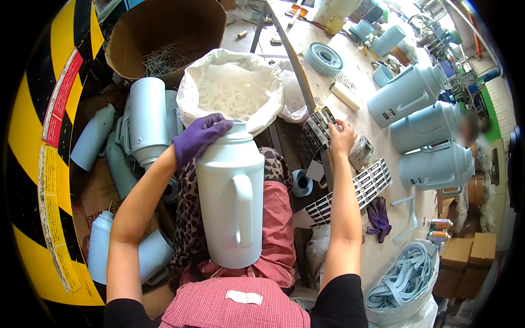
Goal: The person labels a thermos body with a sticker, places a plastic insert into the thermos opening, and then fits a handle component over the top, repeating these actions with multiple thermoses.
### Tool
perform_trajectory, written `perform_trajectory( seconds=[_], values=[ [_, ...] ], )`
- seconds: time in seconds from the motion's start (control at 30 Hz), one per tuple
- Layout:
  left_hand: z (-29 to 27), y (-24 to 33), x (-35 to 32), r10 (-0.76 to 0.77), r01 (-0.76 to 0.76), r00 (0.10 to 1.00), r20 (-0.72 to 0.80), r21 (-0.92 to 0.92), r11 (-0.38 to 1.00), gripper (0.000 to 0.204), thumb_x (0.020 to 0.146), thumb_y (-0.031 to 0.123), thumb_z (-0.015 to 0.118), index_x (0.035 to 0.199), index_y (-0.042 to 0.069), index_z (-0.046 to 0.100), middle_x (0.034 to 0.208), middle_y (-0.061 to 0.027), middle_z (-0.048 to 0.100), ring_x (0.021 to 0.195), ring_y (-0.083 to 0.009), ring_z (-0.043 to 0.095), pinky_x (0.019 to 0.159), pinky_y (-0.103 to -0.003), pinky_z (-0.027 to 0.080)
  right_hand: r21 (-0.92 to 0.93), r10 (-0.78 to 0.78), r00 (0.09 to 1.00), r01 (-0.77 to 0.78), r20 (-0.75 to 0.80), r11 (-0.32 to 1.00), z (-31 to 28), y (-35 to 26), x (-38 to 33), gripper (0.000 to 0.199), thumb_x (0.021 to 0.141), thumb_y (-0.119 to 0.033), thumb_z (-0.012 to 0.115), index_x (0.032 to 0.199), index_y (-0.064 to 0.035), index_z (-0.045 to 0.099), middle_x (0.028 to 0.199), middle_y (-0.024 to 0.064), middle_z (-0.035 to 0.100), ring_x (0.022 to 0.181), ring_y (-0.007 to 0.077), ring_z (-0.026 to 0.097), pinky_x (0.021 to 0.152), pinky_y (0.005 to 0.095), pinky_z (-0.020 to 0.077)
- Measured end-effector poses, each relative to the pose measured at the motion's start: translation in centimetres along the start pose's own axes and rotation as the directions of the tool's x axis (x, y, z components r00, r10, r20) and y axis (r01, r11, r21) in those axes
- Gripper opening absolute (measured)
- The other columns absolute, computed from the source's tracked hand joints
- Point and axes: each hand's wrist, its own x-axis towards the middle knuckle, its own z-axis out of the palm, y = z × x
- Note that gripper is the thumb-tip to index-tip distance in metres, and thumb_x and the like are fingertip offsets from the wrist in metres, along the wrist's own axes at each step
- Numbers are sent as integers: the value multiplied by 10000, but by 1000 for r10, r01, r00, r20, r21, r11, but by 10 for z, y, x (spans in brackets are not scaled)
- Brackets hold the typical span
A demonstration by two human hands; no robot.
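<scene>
A light blue plastic jug body (224,197) with a side handle stands upright on my lap. My left hand (200,138), in a purple glove, is closed on its open neck rim. My bare right hand (342,136) pinches the edge of a black-and-silver sticker sheet (318,130) at the table's edge. Below that forearm lies a longer strip of black and white labels (372,183), partly covered by the arm. Next to it on the table is a loose purple glove (378,218).
A white sack (188,90) of translucent rings stands ahead, a cardboard box (123,54) behind it. More blue jug bodies (147,106) lie at left beside a striped yellow-black panel (33,208). Several lidded jugs (407,95) lie on the worktable (350,60); a bag of blue straps (402,273) sits lower right.
</scene>
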Motion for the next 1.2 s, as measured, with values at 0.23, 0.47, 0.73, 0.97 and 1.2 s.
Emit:
perform_trajectory(
  seconds=[0.23,0.47,0.73,0.97,1.2],
  values=[
    [16,-41,29,110,-112,966,-233,6,994,623,1014,351,633,1478,-28,463,1449,-191,536,1324,-204,512,1108,-305,406,-37,-132,974,127,-183,991,-9,-20,-20,223,880,-290,748,1069,-181,798,957,105,765,835,330,725,769,417,559],
    [26,-87,-49,363,-395,806,-467,32,918,478,997,232,642,1382,-33,544,1375,-142,585,1272,-203,556,1102,-325,413,-171,-278,938,245,-205,954,-13,-25,-30,122,895,-268,732,952,-174,785,879,75,750,788,306,712,692,408,546],
    [96,-95,-161,726,-462,644,-243,634,621,545,1003,438,581,1361,29,543,1476,-230,481,1379,-414,461,1154,-533,350,-18,-144,984,143,-104,990,-10,-22,-19,209,843,-360,795,969,-194,801,1136,-5,727,1108,285,616,936,410,503],
    [122,-147,-186,684,-514,707,-180,533,672,650,967,391,586,1457,-15,454,1559,-279,370,1430,-494,363,1190,-589,267,115,-100,991,110,-91,987,-5,-11,-14,178,825,-336,807,936,-199,825,1071,1,753,1005,288,670,899,393,515],
    [115,-141,-179,706,-529,693,-148,561,637,626,964,368,592,1453,-4,470,1554,-265,386,1421,-491,376,1185,-585,281,218,-243,958,273,-154,937,-31,-45,-49,99,885,-154,747,944,-81,778,1049,93,742,899,300,707,792,368,550]
  ],
)
